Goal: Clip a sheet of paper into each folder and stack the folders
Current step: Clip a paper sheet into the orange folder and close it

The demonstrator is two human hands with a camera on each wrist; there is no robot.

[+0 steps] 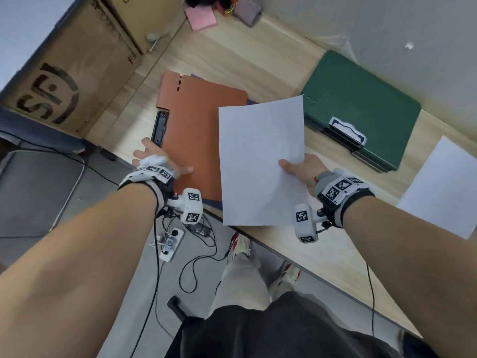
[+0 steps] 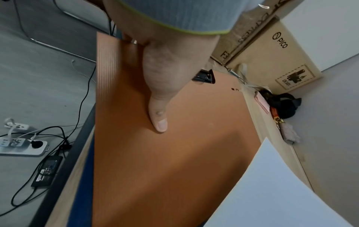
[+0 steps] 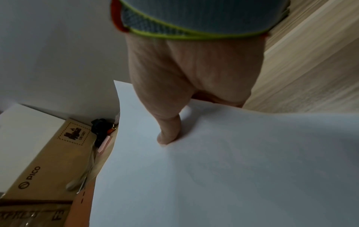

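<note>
An orange folder [image 1: 196, 120] lies closed on the wooden table [image 1: 232, 55], on top of a blue one [image 2: 81, 184] that shows only as a strip. A black clip [image 1: 160, 127] runs along the orange folder's left edge. My left hand [image 1: 167, 158] grips that edge near the clip, with the thumb [image 2: 159, 110] flat on the cover and the fingers behind the edge. My right hand [image 1: 302, 169] pinches a white sheet of paper [image 1: 258, 161] by its right edge, thumb [image 3: 169, 130] on top. The sheet hangs over the orange folder's right part. A green folder [image 1: 361, 104] with a white-edged clip [image 1: 347, 131] lies to the right.
Another white sheet [image 1: 444, 187] lies at the table's right. Cardboard boxes [image 1: 64, 73] stand left of the table. A pink pad [image 1: 204, 18] and dark items sit at the back corner. Below the table's front edge, a power strip [image 1: 171, 244] and cables lie on the floor.
</note>
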